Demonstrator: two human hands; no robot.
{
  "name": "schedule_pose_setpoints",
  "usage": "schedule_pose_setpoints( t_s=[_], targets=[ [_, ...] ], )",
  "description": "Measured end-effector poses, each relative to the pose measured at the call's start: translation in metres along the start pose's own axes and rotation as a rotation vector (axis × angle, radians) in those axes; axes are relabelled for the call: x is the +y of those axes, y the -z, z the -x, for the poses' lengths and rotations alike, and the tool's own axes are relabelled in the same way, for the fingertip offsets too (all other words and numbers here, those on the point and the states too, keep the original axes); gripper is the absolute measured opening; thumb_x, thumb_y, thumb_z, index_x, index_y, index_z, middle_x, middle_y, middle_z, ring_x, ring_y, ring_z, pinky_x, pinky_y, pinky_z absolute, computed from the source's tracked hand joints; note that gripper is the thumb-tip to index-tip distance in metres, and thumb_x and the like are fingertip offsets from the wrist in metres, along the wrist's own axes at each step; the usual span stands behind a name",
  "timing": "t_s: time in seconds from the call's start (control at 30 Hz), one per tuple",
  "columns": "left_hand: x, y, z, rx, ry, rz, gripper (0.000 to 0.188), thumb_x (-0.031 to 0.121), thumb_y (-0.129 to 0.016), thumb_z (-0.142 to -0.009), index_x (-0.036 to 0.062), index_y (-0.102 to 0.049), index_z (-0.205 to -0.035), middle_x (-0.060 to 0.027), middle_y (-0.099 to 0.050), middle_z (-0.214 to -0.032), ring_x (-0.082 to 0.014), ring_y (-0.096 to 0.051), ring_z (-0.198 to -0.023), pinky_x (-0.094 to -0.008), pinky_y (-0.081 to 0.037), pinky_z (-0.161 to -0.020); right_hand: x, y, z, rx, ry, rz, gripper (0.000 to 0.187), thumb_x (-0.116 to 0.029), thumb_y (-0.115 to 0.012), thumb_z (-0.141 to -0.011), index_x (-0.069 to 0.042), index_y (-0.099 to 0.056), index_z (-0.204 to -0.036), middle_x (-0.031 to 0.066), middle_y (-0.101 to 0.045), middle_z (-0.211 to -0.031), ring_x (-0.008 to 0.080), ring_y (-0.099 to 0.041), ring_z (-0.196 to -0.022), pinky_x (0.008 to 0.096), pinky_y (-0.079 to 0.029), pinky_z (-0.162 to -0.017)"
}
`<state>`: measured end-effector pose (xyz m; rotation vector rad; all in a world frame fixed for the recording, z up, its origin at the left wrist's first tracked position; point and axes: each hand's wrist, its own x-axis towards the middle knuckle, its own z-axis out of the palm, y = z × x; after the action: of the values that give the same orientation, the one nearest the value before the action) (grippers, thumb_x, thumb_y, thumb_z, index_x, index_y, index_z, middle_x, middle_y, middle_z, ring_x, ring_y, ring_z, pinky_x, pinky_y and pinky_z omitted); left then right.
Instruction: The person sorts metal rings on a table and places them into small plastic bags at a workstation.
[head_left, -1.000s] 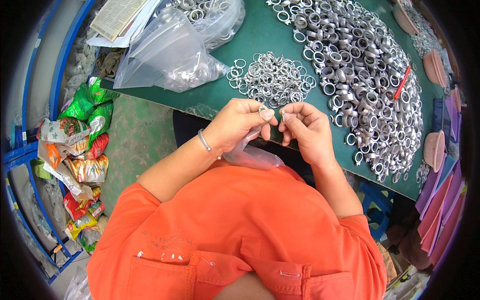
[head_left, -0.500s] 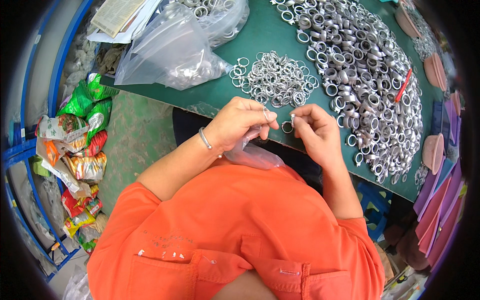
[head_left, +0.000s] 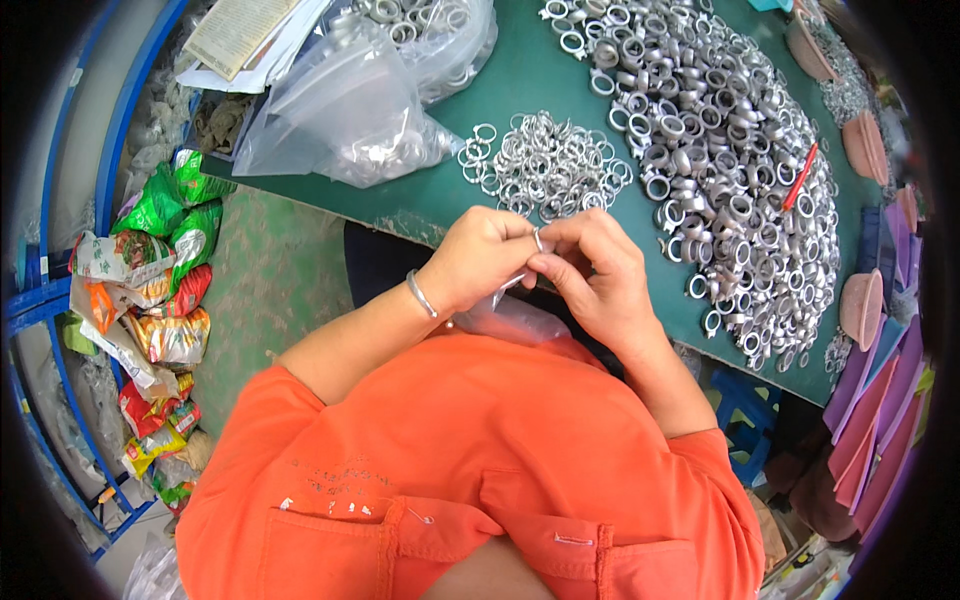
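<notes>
My left hand and my right hand meet just off the near table edge. Between their fingertips a small silver metal ring shows, pinched by both; the fingers hide most of it. Whether a second ring is in the right fingers cannot be seen. Below the hands a clear plastic bag lies against my orange shirt. Just beyond my fingers, thin metal rings form a small pile on the green table. A large heap of thicker grey rings spreads to the right.
A plastic bag of metal parts rests at the table's left, near some papers. On the right heap lies a red pen-like stick. Pink bowls line the far right. Colourful packets hang by a blue rack.
My right hand has moved left, bringing the ring it pinched up to my left fingertips. The two hands, apart before, now touch.
</notes>
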<state>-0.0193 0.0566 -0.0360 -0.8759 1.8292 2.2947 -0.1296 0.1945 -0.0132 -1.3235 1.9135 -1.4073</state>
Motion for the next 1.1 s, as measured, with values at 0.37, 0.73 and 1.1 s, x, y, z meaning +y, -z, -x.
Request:
schedule_pose_setpoints(
  t_s=[0.37, 0.73, 1.1],
  targets=[
    [0.006, 0.004, 0.001, 0.368, -0.679, -0.689, 0.014, 0.007, -0.074, -0.076, 0.0003, -0.067, -0.086, -0.0095, -0.062, -0.075, -0.0195, -0.061, -0.059, -0.0292, -0.049, -0.057, 0.011, 0.047, -0.021, 0.097, -0.365, -0.415, 0.009, -0.001, -0.063, -0.089, 0.004, -0.067, -0.096, 0.0066, -0.064, -0.089, 0.0118, -0.065, -0.071, 0.0233, -0.054, -0.059],
    [-0.005, 0.002, -0.003, 0.531, -0.745, -0.683, 0.009, 0.006, -0.074, -0.073, 0.0051, -0.066, -0.078, -0.0067, -0.059, -0.068, -0.0222, -0.06, -0.058, -0.0319, -0.048, -0.053, 0.021, 0.215, -0.21, 0.408, -0.429, -0.366, 0.013, -0.003, -0.064, -0.087, 0.005, -0.063, -0.097, 0.0078, -0.065, -0.079, 0.0151, -0.064, -0.066, 0.0265, -0.056, -0.058],
    [-0.007, 0.001, -0.008, 0.548, -0.782, -0.686, 0.008, 0.006, -0.073, -0.073, 0.0051, -0.065, -0.075, -0.0071, -0.058, -0.066, -0.023, -0.059, -0.057, -0.0329, -0.047, -0.051, 0.058, 0.304, -0.264, 0.824, -0.443, -0.393, 0.016, -0.001, -0.049, -0.092, 0.006, -0.056, -0.105, 0.0152, -0.064, -0.094, 0.0229, -0.067, -0.077, 0.0334, -0.059, -0.06]
  ],
)
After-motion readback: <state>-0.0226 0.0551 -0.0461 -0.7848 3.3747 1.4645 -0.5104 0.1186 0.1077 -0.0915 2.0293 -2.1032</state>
